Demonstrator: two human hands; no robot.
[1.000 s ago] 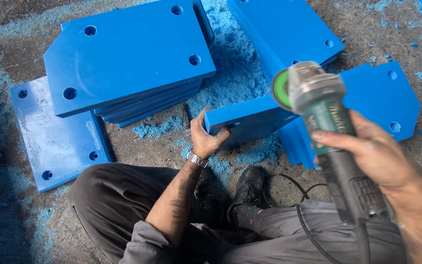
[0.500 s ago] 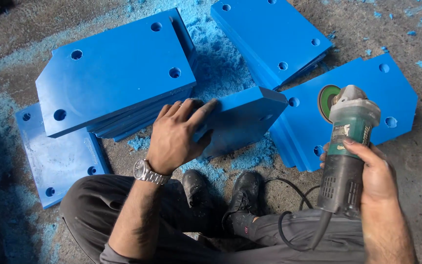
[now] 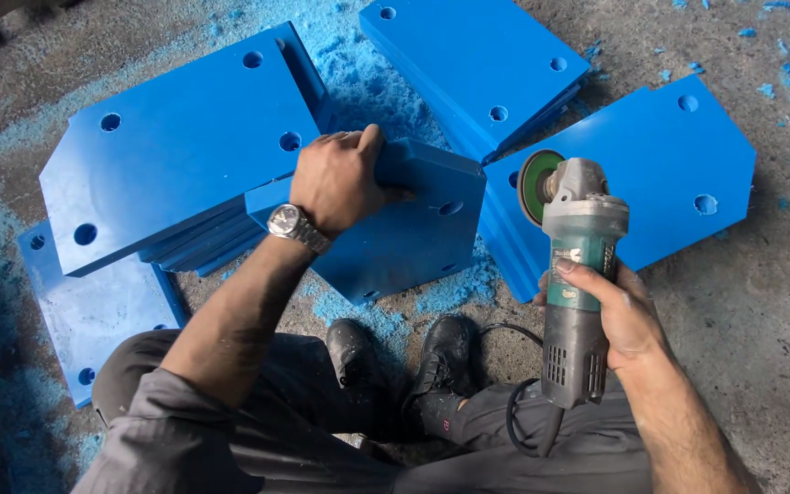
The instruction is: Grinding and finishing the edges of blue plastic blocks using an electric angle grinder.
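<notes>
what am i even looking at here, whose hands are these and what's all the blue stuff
This is one picture from a camera worn on a person's head, looking down at their own hands, legs and black boots. No machine arm is involved.

The left hand, with a wristwatch, grips the top edge of a thick blue plate that stands tilted on the concrete floor. The right hand holds an angle grinder by its body, the disc pointing away from the person.

More blue plates with round holes lie around: a stack on the left, others at the top and right. The blue crumbs on the floor look like shavings.
</notes>
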